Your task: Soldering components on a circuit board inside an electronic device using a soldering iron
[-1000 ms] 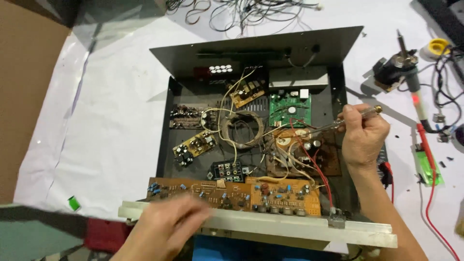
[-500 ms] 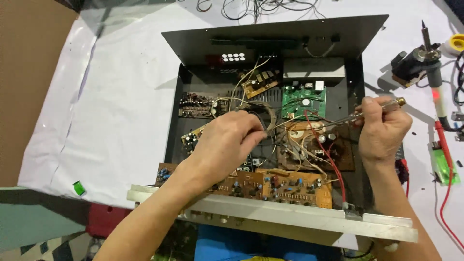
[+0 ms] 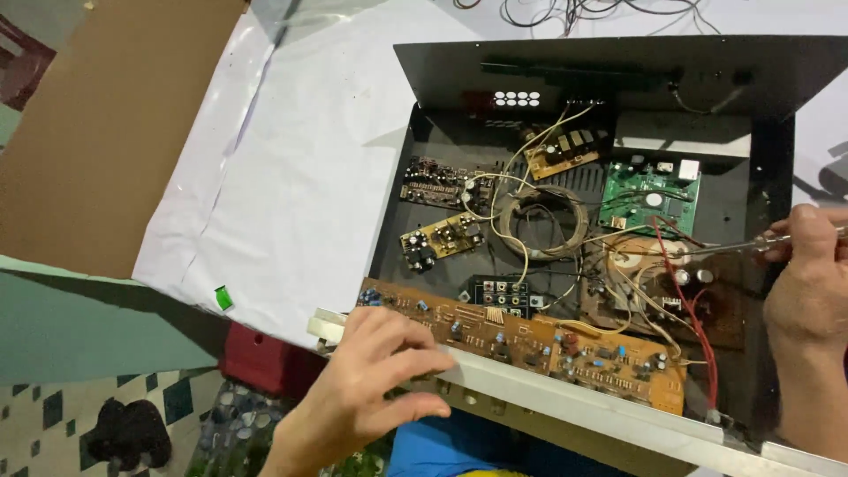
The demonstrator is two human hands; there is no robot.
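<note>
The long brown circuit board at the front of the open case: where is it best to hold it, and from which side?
Probably by its bare left end, coming from the front. The long brown circuit board carries components on its top, and wires join it near the right end. The left hand already rests at the left corner by the front panel, fingers over the edge.

Electronics repair workshop; opened amplifier chassis [image 3: 768,79], circuit boards [image 3: 530,340], loose wires [image 3: 583,11]
</note>
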